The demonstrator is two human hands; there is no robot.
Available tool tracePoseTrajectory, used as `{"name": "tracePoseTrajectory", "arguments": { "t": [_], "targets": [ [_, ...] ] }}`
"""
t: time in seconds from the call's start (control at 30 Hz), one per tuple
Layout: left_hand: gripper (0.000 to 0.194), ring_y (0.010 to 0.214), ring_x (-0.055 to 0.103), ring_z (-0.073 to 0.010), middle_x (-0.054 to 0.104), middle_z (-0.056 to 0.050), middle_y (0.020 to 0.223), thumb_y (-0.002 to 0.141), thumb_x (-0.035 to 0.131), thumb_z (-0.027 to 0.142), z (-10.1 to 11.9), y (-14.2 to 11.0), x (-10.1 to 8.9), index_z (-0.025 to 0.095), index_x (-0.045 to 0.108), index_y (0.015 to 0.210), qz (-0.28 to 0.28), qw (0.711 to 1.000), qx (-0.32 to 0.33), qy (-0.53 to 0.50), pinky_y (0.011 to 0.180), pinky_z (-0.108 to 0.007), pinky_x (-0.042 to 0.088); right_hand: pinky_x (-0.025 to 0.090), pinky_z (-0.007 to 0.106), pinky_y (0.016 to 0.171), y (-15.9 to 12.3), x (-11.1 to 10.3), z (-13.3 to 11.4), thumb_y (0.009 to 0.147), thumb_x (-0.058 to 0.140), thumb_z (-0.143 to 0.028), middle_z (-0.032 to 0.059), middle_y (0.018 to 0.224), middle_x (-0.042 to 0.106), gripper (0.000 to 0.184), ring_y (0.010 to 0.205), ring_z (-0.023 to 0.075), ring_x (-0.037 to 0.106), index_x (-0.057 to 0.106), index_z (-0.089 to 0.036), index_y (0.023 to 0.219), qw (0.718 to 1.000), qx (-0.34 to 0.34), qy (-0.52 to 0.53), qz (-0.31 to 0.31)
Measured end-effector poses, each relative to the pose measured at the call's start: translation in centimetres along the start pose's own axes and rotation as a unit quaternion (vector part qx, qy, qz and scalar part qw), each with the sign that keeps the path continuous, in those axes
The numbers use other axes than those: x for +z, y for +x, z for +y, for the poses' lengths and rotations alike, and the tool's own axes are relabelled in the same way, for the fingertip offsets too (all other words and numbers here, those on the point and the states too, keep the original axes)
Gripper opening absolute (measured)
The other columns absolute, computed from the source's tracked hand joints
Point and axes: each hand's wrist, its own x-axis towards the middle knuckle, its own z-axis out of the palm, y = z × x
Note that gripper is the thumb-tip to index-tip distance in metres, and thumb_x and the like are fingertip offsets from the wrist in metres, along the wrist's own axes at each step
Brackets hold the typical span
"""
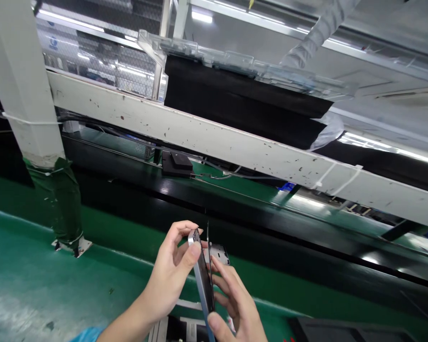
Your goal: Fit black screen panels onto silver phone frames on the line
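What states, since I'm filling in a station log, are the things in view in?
Phone-like device: held tilted, nearly edge-on
Thin dark panel: parted from the device at the top; attachment unclear
Left hand: closed on the device's upper part
Right hand: thumb on the device's lower end, fingers curled beside the panel
Ceiling lamp: lit
White beam: paint chipped
Green wrap: around the post

Handset [201, 285] sits between the fingers of the left hand [171, 270] and right hand [237, 294], thin panel [209, 251] just right of it. Small plate [221, 256] just past the right fingertips. Fixture [191, 330] below the fingers, tray [342, 330] lower right. From here, conveyor [271, 232] runs beyond the fingers, box [176, 164] farther back, beam [214, 135] above, post [26, 85] well left.
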Motion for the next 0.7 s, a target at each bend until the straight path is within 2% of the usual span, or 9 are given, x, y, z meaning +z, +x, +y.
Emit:
{"name": "tracePoseTrajectory", "arguments": {
  "t": [0.1, 0.23, 0.47, 0.57, 0.7],
  "targets": [
    [0.032, 0.085, 0.062, -0.0157, 0.062, -0.003, 0.109, 0.091, 0.072, 0.050, -0.03, 0.00, -0.02, 0.027, 0.065, 0.111, -0.002, 1.000, -0.003, 0.001, 0.074, -0.024, 0.055, 0.065, 0.032, 0.078, -0.06, -0.17, 0.02, 0.087, 0.064, -0.072, 0.0131, 0.141, 0.057, 0.072, 0.112, 0.0314, 0.069, 0.058, -0.032, 0.146, 1.000, 0.003, -0.029, -0.008],
    [0.030, 0.092, 0.064, -0.0153, 0.061, -0.002, 0.109, 0.092, 0.070, 0.050, 0.06, -0.05, -0.01, 0.028, 0.065, 0.111, -0.012, 1.000, 0.004, -0.001, 0.074, -0.021, 0.053, 0.066, 0.032, 0.074, 0.02, -0.27, 0.02, 0.085, 0.065, -0.074, 0.0136, 0.139, 0.059, 0.073, 0.108, 0.0318, 0.071, 0.059, -0.032, 0.145, 0.999, 0.004, -0.033, -0.007],
    [0.032, 0.092, 0.066, -0.0168, 0.062, -0.002, 0.106, 0.091, 0.072, 0.051, 0.34, -0.14, 0.11, 0.027, 0.065, 0.111, -0.018, 1.000, 0.001, -0.002, 0.077, -0.024, 0.054, 0.065, 0.031, 0.071, 0.17, 0.45, -0.24, 0.086, 0.069, -0.069, 0.0116, 0.138, 0.061, 0.066, 0.105, 0.0300, 0.071, 0.062, -0.036, 0.142, 1.000, 0.003, 0.008, 0.006],
    [0.032, 0.098, 0.068, -0.0192, 0.063, -0.003, 0.107, 0.091, 0.071, 0.051, 0.30, -0.06, 0.17, 0.027, 0.065, 0.111, -0.024, 1.000, 0.004, -0.002, 0.082, -0.026, 0.056, 0.065, 0.031, 0.075, 0.26, 0.22, -0.09, 0.085, 0.069, -0.070, 0.0129, 0.138, 0.061, 0.068, 0.108, 0.0305, 0.071, 0.062, -0.033, 0.142, 1.000, -0.001, -0.001, 0.002],
    [0.037, 0.107, 0.068, -0.0245, 0.063, -0.005, 0.107, 0.088, 0.073, 0.054, 0.63, -0.19, 0.38, 0.026, 0.065, 0.110, -0.026, 0.999, 0.015, 0.010, 0.083, -0.030, 0.058, 0.065, 0.032, 0.080, 0.14, -0.41, 0.67, 0.085, 0.071, -0.068, 0.0124, 0.132, 0.063, 0.071, 0.108, 0.0297, 0.071, 0.060, -0.033, 0.145, 0.999, -0.025, -0.024, -0.034]
  ]
}}
